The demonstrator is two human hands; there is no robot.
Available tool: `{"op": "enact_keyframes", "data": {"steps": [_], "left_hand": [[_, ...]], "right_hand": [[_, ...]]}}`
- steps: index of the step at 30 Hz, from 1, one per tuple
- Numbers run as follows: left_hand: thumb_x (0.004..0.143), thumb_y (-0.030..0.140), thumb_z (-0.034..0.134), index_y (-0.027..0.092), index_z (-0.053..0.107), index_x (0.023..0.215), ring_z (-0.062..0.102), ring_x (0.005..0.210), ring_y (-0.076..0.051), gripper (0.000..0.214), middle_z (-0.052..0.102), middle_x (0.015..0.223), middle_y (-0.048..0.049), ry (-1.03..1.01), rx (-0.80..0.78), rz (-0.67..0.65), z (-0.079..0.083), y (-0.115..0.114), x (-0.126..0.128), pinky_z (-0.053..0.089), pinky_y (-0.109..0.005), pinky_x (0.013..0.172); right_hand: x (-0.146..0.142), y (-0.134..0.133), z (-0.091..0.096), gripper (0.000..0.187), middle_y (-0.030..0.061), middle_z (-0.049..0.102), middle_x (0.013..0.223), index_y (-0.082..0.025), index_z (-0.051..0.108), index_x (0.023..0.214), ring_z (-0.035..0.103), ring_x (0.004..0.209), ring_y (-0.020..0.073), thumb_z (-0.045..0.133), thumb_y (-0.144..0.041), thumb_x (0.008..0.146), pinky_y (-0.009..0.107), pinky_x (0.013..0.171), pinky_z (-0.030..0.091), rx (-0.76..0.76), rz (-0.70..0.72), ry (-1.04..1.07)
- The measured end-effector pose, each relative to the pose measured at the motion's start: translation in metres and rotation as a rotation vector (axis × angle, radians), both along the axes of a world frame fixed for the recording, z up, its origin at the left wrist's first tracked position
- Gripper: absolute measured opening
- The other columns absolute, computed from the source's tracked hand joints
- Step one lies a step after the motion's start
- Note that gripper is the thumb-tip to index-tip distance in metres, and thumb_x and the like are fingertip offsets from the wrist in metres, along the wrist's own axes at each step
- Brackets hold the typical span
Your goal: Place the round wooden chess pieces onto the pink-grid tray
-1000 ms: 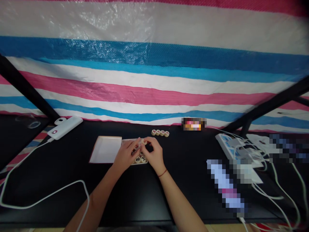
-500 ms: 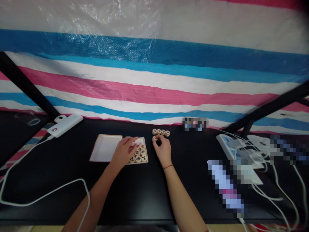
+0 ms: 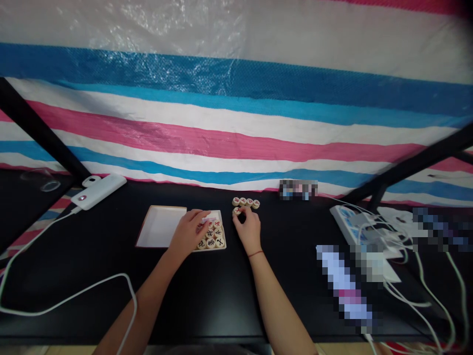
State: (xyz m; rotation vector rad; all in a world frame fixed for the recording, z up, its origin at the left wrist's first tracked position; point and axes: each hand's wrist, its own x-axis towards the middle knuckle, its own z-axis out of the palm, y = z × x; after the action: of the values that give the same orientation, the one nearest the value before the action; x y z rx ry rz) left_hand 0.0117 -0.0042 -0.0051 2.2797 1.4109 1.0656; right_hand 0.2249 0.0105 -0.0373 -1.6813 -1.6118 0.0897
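Cream and round, one game piece (image 3: 236,211) is sitting at the far left tip of the right hand (image 3: 250,228), whose grip is pinching it. Being round, it is showing no long side. A row of four pieces (image 3: 246,202) is lying just on its far side, running left to right. The left hand (image 3: 189,229) is staying over a box (image 3: 224,246) of pieces (I cannot tell if it is holding anything). A black table (image 3: 207,291) is carrying everything, and a striped sheet (image 3: 221,143) is hanging behind.

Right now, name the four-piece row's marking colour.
Red markings on the four-piece row; head view.
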Motion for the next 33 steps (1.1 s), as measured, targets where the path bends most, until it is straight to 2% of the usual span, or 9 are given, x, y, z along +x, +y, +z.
{"op": "enact_keyframes", "data": {"steps": [19, 23, 26, 30, 33], "left_hand": [[0.091, 0.026, 0.051, 0.022, 0.063, 0.112, 0.062, 0.092, -0.02, 0.024, 0.065, 0.1, -0.0064, 0.024, 0.022, -0.012, 0.0, 0.001, 0.0, 0.051, -0.035, 0.085], [0.091, 0.025, 0.05, 0.022, 0.063, 0.113, 0.061, 0.094, -0.02, 0.026, 0.066, 0.099, -0.0059, 0.066, -0.019, 0.023, 0.002, -0.001, 0.0, 0.047, -0.036, 0.087], [0.091, 0.025, 0.05, 0.025, 0.065, 0.111, 0.059, 0.099, -0.024, 0.026, 0.069, 0.098, -0.0048, 0.2, -0.073, 0.143, 0.005, -0.004, 0.002, 0.04, -0.043, 0.091], [0.091, 0.033, 0.051, 0.024, 0.07, 0.102, 0.055, 0.102, -0.029, 0.024, 0.068, 0.105, -0.0073, 0.378, -0.109, 0.233, 0.009, -0.006, 0.002, 0.035, -0.046, 0.087], [0.093, 0.034, 0.048, 0.024, 0.071, 0.1, 0.054, 0.101, -0.029, 0.026, 0.066, 0.108, -0.0082, 0.435, -0.116, 0.25, 0.01, -0.006, 0.002, 0.034, -0.045, 0.085]], "right_hand": [[0.001, 0.01, -0.001, 0.016, 0.0064, 0.066, 0.088, -0.019, 0.056, 0.091, 0.057, 0.083, 0.0238, 0.058, -0.033, 0.083, 0.033, 0.073, 0.04, -0.084, -0.094, 0.001], [0.0, 0.008, 0.006, 0.015, 0.008, 0.065, 0.087, -0.018, 0.057, 0.086, 0.056, 0.084, 0.0238, 0.056, -0.032, 0.083, 0.035, 0.079, 0.041, 0.01, -0.068, 0.028], [-0.008, -0.002, 0.018, 0.019, 0.007, 0.064, 0.083, -0.017, 0.059, 0.085, 0.056, 0.08, 0.0209, 0.051, -0.033, 0.087, 0.033, 0.079, 0.042, 0.073, 0.024, 0.103], [-0.025, -0.015, 0.029, 0.029, 0.0007, 0.061, 0.07, -0.018, 0.065, 0.102, 0.055, 0.063, 0.0146, 0.046, -0.039, 0.093, 0.025, 0.065, 0.043, -0.127, 0.277, 0.239], [-0.033, -0.018, 0.029, 0.031, 0.0012, 0.065, 0.074, -0.02, 0.067, 0.104, 0.058, 0.064, 0.0142, 0.045, -0.04, 0.094, 0.024, 0.065, 0.043, -0.196, 0.362, 0.223]]}}
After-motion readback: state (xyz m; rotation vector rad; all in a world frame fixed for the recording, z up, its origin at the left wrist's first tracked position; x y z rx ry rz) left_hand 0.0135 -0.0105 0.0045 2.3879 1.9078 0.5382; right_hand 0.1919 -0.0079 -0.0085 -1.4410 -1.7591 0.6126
